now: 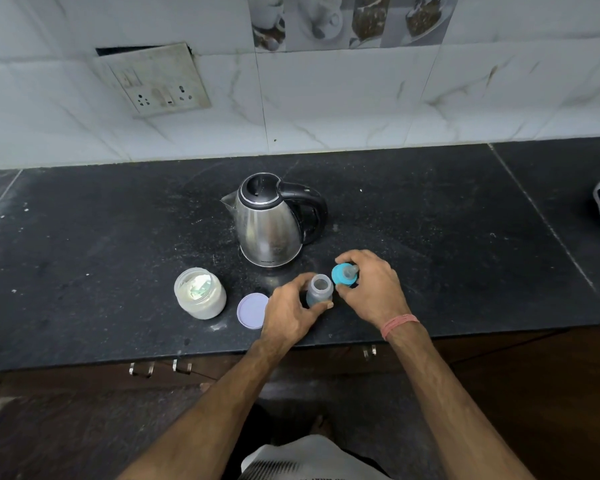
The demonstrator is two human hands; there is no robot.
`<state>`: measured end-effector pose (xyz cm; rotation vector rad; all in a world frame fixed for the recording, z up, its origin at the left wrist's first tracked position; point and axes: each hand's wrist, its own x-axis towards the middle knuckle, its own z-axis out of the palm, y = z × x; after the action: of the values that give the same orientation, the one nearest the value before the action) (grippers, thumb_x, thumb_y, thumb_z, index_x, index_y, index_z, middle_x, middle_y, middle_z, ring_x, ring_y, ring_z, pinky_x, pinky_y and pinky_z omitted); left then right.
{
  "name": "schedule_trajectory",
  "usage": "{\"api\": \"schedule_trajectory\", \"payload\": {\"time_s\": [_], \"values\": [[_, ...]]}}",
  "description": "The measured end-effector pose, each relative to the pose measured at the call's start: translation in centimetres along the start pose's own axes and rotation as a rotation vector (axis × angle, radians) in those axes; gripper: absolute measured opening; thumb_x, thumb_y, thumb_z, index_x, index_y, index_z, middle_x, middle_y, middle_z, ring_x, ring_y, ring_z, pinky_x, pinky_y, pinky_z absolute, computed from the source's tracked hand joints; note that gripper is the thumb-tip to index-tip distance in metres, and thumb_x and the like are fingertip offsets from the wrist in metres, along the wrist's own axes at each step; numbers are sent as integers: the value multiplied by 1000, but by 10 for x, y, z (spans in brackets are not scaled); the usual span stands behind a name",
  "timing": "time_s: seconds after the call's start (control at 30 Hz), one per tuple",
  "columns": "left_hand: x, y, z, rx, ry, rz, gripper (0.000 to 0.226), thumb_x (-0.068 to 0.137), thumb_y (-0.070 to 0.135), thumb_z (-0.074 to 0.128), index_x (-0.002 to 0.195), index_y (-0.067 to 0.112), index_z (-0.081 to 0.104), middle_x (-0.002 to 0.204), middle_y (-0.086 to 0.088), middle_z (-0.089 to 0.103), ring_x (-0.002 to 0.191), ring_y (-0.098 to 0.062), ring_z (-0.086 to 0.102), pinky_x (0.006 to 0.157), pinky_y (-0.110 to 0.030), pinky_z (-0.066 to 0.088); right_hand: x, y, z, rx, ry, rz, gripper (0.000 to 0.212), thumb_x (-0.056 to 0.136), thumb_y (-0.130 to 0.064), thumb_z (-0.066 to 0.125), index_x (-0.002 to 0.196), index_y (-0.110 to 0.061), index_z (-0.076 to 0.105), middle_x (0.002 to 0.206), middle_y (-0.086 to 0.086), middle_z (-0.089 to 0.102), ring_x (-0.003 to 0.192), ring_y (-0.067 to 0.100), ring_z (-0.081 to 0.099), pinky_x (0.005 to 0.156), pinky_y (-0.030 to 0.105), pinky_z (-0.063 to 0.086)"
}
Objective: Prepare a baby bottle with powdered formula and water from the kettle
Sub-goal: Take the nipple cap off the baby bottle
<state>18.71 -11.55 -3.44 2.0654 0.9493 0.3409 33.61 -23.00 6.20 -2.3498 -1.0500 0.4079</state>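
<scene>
I am holding the baby bottle (320, 289) upright on the black worktop (430, 237) with my left hand (291, 311), my fingers and thumb curling round its body, and its mouth is standing uncovered. My right hand (373, 287) is gripping the blue teat cap (344, 274), lifted just beside the bottle at about 2 o'clock from it, with the teat pointing off to the right. A red thread band (399, 323) is sitting round my right wrist. The steel kettle (271, 225) is standing at 12 o'clock from the bottle, close behind my hands, its lid down, spout pointing to 9 o'clock and black handle to 3 o'clock. The powder jar (200, 293) is standing open at 9 o'clock from the bottle, pale powder showing inside, and its round pale lid (252, 310) is lying flat between the jar and my left hand. A switch plate (156, 81) is hanging on the tiled wall at 11 o'clock.
</scene>
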Motion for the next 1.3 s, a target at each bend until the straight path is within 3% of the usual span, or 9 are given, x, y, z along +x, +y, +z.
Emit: {"api": "schedule_trajectory", "payload": {"time_s": [0.17, 0.47, 0.73, 1.1, 1.3], "values": [[3, 1, 0, -86, 8, -75, 70, 74, 45, 108, 135, 34, 76, 121, 19, 83, 113, 0, 76, 103, -37, 64, -1, 14, 4, -86, -21, 49, 63, 82, -14, 95, 133, -32, 64, 141, -5, 62, 130, 21, 64, 111, 42, 57], [-7, -9, -3, -129, 50, -89, 65, 71, 45, 110, 127, 37, 76, 113, 25, 83, 107, 5, 77, 97, -36, 65, -1, 14, 18, -216, -65, 9, 40, 85, -22, 93, 118, -30, 69, 122, -6, 69, 118, 18, 63, 96, 35, 56], [-13, -20, -3, -137, 57, -119, 65, 72, 45, 109, 127, 38, 74, 115, 24, 83, 109, 5, 77, 100, -36, 64, -1, 19, 28, -412, -119, -23, 45, 88, -29, 92, 126, -32, 68, 129, -6, 72, 125, 19, 56, 105, 38, 52], [-15, -16, -1, -113, 80, -129, 64, 73, 45, 106, 127, 38, 73, 115, 24, 82, 110, 2, 76, 100, -39, 64, -2, 25, 37, -510, -169, -54, 43, 90, -30, 88, 127, -34, 67, 129, -5, 73, 126, 22, 55, 104, 39, 47], [-21, -20, -1, -172, 94, -97, 80, 67, 53, 104, 139, 40, 72, 125, 27, 81, 119, 3, 75, 107, -40, 63, -4, 25, 38, -487, -188, -58, 53, 89, -30, 89, 137, -34, 65, 134, -5, 72, 129, 22, 54, 106, 40, 46]]}}
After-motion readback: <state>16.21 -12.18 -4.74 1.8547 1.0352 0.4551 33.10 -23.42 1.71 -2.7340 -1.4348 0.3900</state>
